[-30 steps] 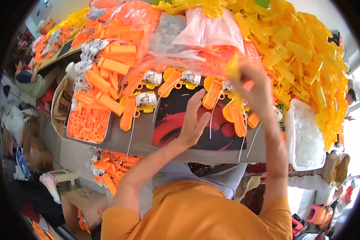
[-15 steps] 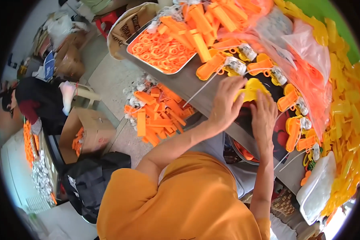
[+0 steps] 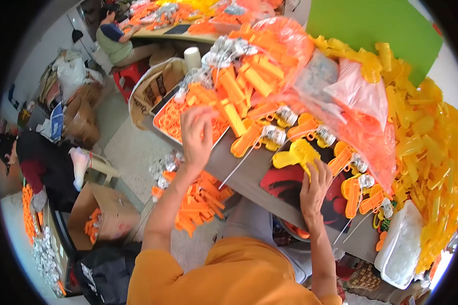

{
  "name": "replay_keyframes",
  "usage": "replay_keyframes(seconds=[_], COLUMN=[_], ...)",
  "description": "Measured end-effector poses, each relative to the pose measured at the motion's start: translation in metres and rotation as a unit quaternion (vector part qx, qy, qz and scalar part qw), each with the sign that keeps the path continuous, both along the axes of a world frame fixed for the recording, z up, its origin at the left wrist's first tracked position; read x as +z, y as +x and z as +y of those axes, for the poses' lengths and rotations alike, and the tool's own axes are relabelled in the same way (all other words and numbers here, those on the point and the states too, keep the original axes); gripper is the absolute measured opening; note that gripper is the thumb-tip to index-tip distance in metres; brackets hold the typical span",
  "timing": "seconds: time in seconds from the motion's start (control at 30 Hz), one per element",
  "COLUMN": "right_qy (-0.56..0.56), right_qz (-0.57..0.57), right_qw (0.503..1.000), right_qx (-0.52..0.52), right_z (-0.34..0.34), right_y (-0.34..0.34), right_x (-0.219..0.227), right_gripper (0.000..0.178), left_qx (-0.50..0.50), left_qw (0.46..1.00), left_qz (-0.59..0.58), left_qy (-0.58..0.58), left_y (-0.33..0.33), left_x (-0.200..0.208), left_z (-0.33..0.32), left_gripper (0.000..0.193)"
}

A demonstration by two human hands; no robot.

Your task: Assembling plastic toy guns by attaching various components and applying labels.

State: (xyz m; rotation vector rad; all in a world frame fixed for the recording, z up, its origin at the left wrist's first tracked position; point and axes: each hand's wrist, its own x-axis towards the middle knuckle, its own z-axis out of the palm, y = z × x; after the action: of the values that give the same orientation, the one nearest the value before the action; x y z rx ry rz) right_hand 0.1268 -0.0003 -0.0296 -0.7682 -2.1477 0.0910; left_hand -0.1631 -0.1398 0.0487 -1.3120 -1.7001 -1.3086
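Observation:
A yellow plastic piece [image 3: 296, 154] with rounded lobes is at the dark red-and-black mat [image 3: 285, 180] on the table. My right hand [image 3: 316, 189] grips its near right edge between thumb and fingers. To the left, my left hand [image 3: 196, 134] hovers over a metal-rimmed tray [image 3: 208, 148] of small orange rings. Its fingers are loosely bent and apart, with nothing visible in them. Around the mat lie several orange-and-yellow assemblies [image 3: 248, 141] with silvery wrapped parts and some thin white sticks.
Orange tube-like parts [image 3: 259, 76] heap behind the tray, beside a pink plastic bag [image 3: 361, 137]. Yellow parts [image 3: 422, 142] pile up at the right, near a white bin [image 3: 399, 249]. More orange pieces [image 3: 201, 201] lie low at the left. Two other people sit at the left and far left.
My left hand has left the yellow piece and moved left over the ring tray. My right hand stays at the piece. The view has shifted, showing more of the room's far side.

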Motion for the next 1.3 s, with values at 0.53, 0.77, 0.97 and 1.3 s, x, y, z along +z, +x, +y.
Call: replay_keyframes(seconds=[0.53,0.77,0.97,1.3], right_qy=[-0.008,-0.034,-0.047,-0.026], right_qz=[0.02,0.035,0.046,0.032], right_qw=[0.999,0.999,0.998,0.999], right_qx=[-0.025,-0.015,-0.008,0.016], right_z=[-0.003,0.002,0.002,-0.002], right_y=[0.006,0.005,0.006,0.005], right_x=[-0.004,-0.003,-0.002,-0.005], right_gripper=[0.028,0.026,0.025,0.026], left_qx=[0.112,-0.006,-0.223,0.067], left_qw=[0.849,0.896,0.928,0.981], left_qz=[0.11,-0.014,-0.292,-0.168], left_qy=[-0.504,-0.443,-0.06,-0.064], left_y=[-0.123,-0.156,-0.142,-0.168], left_x=[0.098,0.117,0.155,0.044], left_z=[0.232,0.218,0.175,0.118], left_gripper=[0.043,0.04,0.052,0.055])
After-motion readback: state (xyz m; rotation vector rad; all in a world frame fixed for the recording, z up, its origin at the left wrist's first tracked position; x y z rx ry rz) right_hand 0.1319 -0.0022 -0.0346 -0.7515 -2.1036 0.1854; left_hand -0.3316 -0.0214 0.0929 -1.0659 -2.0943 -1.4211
